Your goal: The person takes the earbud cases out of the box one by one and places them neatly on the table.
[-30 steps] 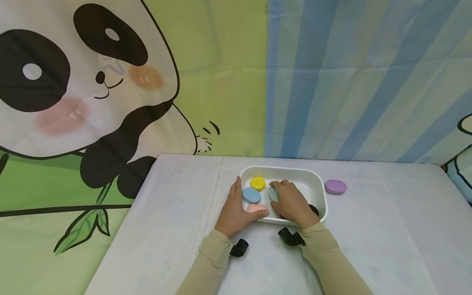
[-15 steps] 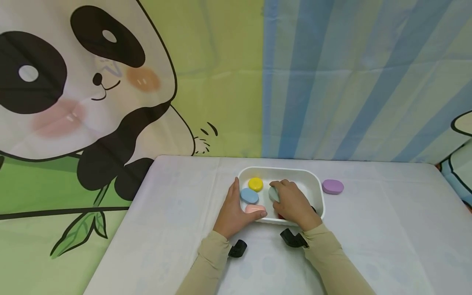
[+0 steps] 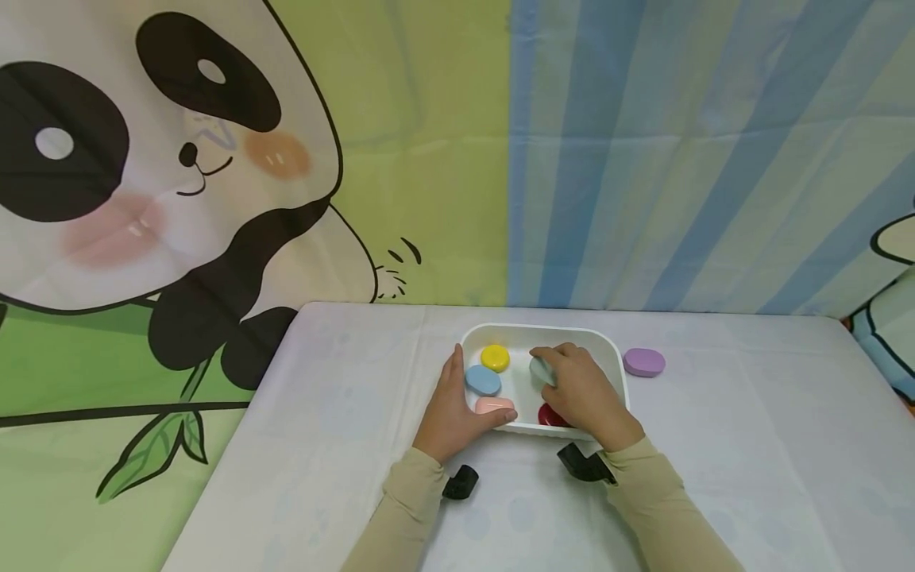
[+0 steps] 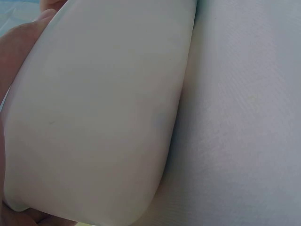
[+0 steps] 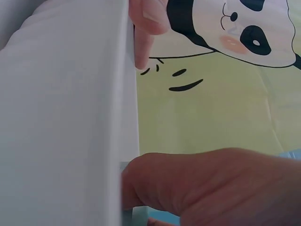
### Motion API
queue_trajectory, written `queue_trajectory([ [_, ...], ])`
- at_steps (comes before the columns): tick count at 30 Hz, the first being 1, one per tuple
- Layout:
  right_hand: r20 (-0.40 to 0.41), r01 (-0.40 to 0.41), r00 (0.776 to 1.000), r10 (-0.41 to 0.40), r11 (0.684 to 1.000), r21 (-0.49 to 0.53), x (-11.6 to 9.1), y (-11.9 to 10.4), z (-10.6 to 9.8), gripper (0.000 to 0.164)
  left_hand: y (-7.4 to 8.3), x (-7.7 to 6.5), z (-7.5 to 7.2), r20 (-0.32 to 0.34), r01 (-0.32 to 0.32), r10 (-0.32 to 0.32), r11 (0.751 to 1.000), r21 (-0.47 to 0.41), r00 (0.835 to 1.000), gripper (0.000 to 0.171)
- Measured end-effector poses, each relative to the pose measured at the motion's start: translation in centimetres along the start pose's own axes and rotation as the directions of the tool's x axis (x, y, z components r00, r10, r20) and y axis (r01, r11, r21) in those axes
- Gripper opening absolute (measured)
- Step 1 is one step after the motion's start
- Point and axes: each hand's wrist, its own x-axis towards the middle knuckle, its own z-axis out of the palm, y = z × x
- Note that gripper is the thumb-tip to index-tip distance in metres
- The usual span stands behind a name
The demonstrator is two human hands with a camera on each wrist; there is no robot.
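Currently, the white tray point(image 3: 529, 332) sits on the cloth-covered table point(image 3: 336, 477), its long sides running left to right, within reach of both hands. The left hand point(image 3: 465, 401) brackets the near left corner of the tray: the fingers lie straight along the outside of the left end, and the thumb, spread apart from them, reaches over the near side. This placement probably steadies the tray against sliding, since it backs two sides at once. The left wrist view confirms the hand at the outer wall; grip force cannot be determined.

The right hand point(image 3: 589, 393) pinches the pale green piece point(image 3: 541, 371) inside the tray, right of centre. The forefinger bears on its far edge and the thumb on its near edge, the pair clamped across the piece, presumably because opposed edges give a secure hold. The piece appears tilted; whether it clears the tray floor cannot be told.

Inside the tray, the yellow piece point(image 3: 495, 357) lies toward the far left, the blue piece point(image 3: 483, 380) near it at the left end, and the pink piece point(image 3: 495, 405) by the left thumb. The red piece point(image 3: 550, 415) lies along the near side, partly covered by the right hand. The purple piece point(image 3: 644, 362) rests outside, just beside the right end; contact is unclear.
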Motion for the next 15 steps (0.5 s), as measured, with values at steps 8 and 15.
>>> queue_trajectory([
  [8,-0.046,0.02,0.999,-0.02,1.0,0.004,-0.8,0.8,-1.0,0.051,0.1,0.0,0.0,0.004,-0.005,0.005,1.0,-0.014,1.0,0.134],
  [15,-0.081,0.051,0.995,-0.053,0.998,-0.028,-1.4,1.7,-2.2,0.052,0.1,0.0,0.0,0.0,-0.006,0.006,1.0,-0.016,1.0,0.133],
])
